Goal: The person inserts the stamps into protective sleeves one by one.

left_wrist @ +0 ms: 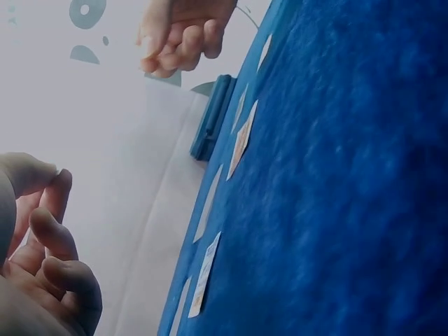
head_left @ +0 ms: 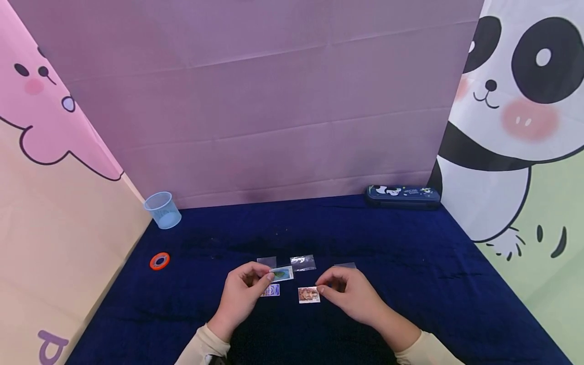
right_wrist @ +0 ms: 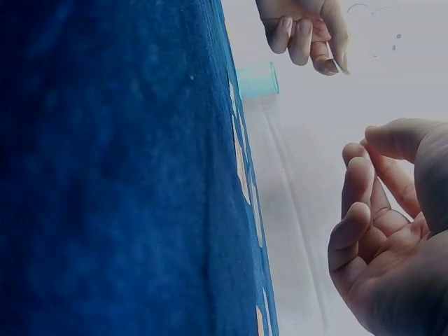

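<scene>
My left hand (head_left: 242, 290) pinches a blue-green postage stamp (head_left: 283, 274) with a pale border between thumb and forefinger, raised above the cloth. Below it lies a blue-violet stamp (head_left: 272, 290), partly covered by the hand. A reddish-brown stamp (head_left: 309, 295) lies flat in the middle. Just right of that one hovers my right hand (head_left: 351, 294), fingers curled, thumb tip against the forefinger, nothing visible between them. Behind the hands are a clear plastic sleeve (head_left: 303, 262), another sleeve (head_left: 266, 261) to its left and a third sleeve (head_left: 345, 265) partly hidden by the right hand.
A dark blue cloth (head_left: 219, 238) covers the table. At the back left stands a light blue cup (head_left: 165, 213), with an orange ring-shaped roll (head_left: 159, 261) in front of it. A dark blue panda pencil case (head_left: 403, 197) lies against the back wall at right.
</scene>
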